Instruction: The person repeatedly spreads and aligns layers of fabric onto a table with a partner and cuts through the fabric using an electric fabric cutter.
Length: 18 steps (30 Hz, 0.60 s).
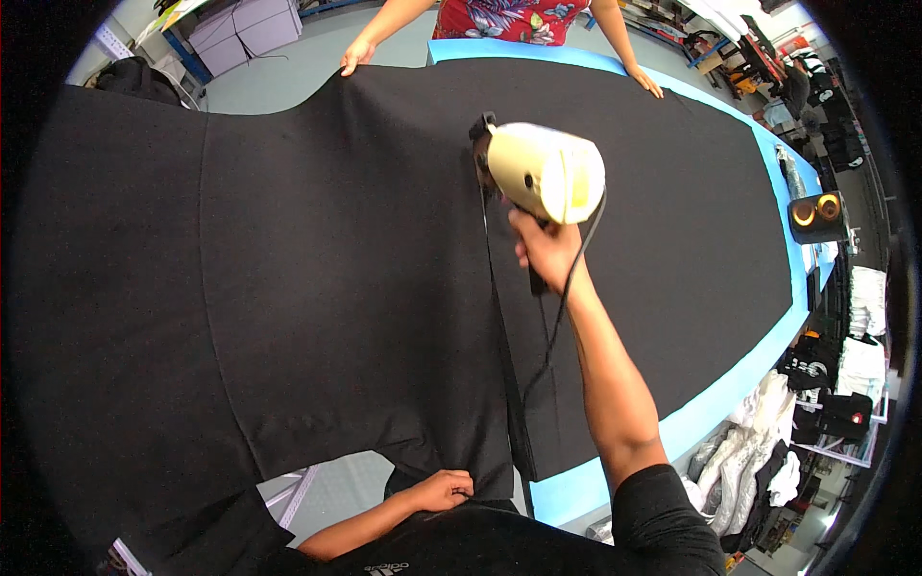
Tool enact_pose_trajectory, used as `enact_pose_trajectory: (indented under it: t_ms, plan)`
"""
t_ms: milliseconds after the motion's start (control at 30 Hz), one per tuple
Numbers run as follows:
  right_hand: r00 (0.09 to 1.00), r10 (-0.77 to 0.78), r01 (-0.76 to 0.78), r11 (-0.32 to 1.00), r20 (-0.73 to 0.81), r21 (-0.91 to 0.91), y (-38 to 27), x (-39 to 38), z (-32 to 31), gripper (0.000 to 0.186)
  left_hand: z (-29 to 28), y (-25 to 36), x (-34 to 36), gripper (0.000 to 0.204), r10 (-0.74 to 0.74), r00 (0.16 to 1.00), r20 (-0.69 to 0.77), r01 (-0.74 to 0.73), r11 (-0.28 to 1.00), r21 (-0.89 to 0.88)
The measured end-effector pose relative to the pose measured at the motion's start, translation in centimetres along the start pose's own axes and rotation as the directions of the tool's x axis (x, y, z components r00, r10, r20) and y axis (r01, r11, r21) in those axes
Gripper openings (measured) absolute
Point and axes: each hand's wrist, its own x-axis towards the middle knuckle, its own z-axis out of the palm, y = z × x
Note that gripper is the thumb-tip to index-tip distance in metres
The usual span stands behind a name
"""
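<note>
My right hand is wrapped around the dark handle of a corded electric cloth cutter with a cream motor housing. The cutter's dark head sits over a long slit that runs through the black fabric from the near edge to the cutter. Low in the view, my left hand is closed on the near edge of that fabric, left of the slit. To the right of the slit, more black fabric lies flat on the light blue table. The blade itself is hidden.
Across the table a person's hand pinches the fabric's far edge, and the other hand rests on its right part. The power cord trails beside my forearm. A black speaker-like box stands at the table's right end.
</note>
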Motion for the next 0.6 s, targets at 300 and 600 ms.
enact_pose_trajectory:
  t_ms: [300,600]
  plan:
    - [0.987,-0.159,0.161,0.985,-0.036,0.063,-3.3,16.3,3.4,0.02,-0.2,-1.0,-1.1,0.01,-0.065,0.998,-0.015,0.063,0.993,-0.098]
    - [0.915,-0.376,0.403,0.861,-0.147,0.309,-5.1,20.9,3.3,0.015,-0.5,-1.4,-0.9,0.011,-0.066,0.962,-0.266,0.107,0.984,0.143]
